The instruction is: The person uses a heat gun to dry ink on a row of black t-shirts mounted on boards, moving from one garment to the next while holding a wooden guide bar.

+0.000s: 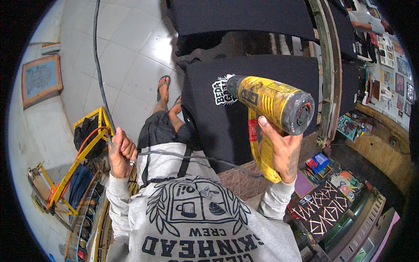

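My right hand (283,150) grips the handle of a worn yellow heat gun (267,97) with a dark nozzle and a dark vented rear end. Its nozzle points left, over a white print (220,92) on black fabric (218,126) spread flat in front of me. The nozzle covers part of that print; whether it touches the cloth I cannot tell. On the left, my left hand (122,150) is closed around a black cable (183,156). One length of the cable runs up past the floor, and another crosses my body toward the heat gun's handle.
More black fabric (244,16) lies farther ahead. Beside it runs a long wooden rail (328,65). A yellow metal frame (72,179) with an orange cord stands at left, near a framed picture (42,81). Painted panels (325,209) and a blue packet (317,162) are at lower right.
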`<state>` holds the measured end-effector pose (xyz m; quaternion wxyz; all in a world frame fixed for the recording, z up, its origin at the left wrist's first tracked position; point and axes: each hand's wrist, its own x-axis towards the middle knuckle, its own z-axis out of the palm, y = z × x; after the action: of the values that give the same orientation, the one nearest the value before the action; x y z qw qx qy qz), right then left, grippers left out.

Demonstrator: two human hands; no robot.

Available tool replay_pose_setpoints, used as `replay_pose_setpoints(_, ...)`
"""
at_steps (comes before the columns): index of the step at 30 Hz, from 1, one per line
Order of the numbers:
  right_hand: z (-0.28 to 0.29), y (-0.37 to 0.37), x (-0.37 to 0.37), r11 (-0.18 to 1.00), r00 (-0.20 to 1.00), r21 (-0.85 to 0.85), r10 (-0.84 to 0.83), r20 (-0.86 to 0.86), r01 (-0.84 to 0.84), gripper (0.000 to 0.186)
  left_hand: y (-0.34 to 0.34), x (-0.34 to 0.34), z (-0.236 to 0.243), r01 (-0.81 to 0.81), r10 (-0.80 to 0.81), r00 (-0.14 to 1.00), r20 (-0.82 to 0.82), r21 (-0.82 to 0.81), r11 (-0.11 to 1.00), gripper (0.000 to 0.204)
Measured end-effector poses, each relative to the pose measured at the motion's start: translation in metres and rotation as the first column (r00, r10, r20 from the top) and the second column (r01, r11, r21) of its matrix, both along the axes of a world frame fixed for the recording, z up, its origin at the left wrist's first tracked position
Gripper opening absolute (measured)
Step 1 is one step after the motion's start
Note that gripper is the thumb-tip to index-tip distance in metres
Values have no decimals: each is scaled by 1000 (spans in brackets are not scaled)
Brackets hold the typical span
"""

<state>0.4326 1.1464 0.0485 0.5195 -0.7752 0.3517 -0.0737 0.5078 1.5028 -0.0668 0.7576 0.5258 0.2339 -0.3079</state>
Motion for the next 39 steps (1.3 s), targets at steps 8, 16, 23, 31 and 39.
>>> replay_pose_setpoints(8,8,5,-18,992,991,93,-79,-111,89,45,0,4,-1,26,-26,999,24,-5,1000,52)
replay_pose_setpoints(16,22,15,-43,963,976,203,-146,-159,177,44,-9,11,7,85,-85,996,20,-9,996,51)
replay_pose_setpoints(23,31,20,-54,953,989,263,-144,-46,151,44,-24,20,21,219,-217,975,47,-49,974,51)
replay_pose_setpoints(31,33,8,-49,996,991,90,21,-136,-9,51,-49,30,43,330,-322,943,86,-101,939,52)
replay_pose_setpoints(39,22,22,-46,991,992,43,125,12,-125,58,-54,28,48,412,-398,906,144,-86,907,54)
